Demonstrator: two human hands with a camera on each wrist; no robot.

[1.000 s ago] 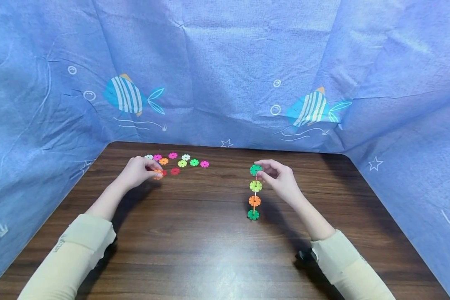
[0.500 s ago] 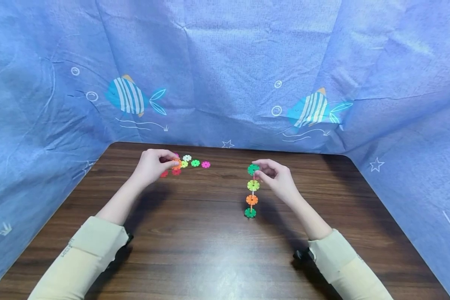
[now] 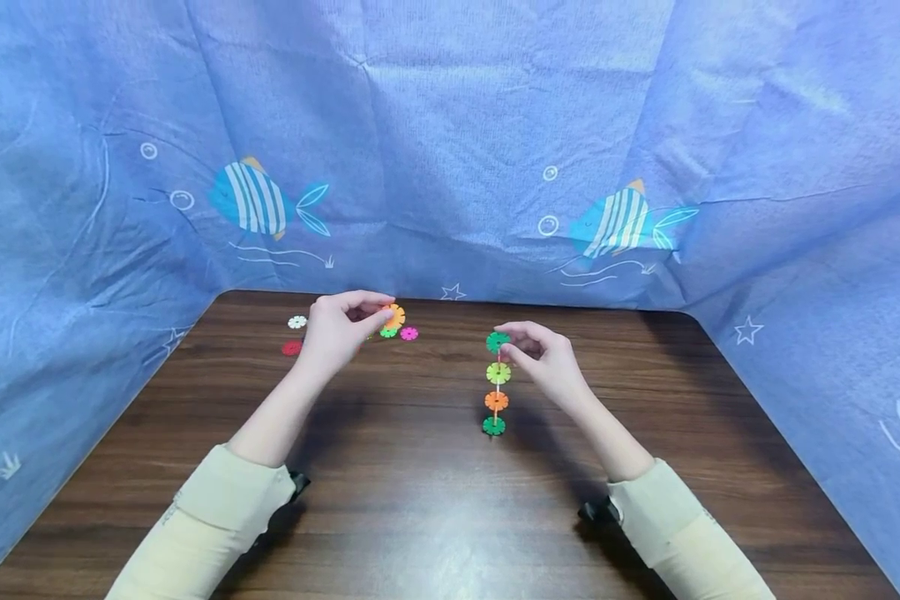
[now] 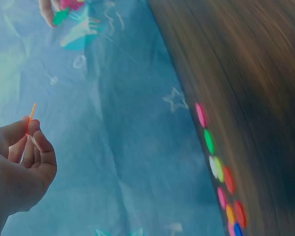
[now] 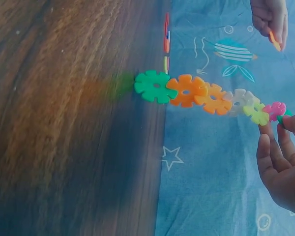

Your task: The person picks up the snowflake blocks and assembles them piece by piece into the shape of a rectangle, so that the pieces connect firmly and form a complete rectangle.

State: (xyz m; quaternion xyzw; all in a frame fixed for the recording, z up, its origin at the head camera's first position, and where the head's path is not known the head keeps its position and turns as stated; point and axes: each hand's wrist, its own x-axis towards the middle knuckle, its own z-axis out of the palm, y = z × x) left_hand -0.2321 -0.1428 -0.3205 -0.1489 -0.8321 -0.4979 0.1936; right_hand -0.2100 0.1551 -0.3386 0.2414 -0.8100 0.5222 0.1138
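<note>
Creased blue fabric [image 3: 457, 108] printed with 2 striped fish [image 3: 251, 197], rings [image 3: 182, 200] and stars [image 3: 748, 330] hangs behind and beside a dark wood-grain table [image 3: 390, 450], its top reflecting pale light [image 3: 457, 550].

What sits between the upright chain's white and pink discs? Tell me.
In the right wrist view, the yellow-green disc sits between the white disc and the pink disc.

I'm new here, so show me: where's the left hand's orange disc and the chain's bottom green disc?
Orange disc [image 3: 398, 317]: head view, on its uncovered side.
Bottom green disc [image 5: 154, 92]: right wrist view, below its hole.
</note>
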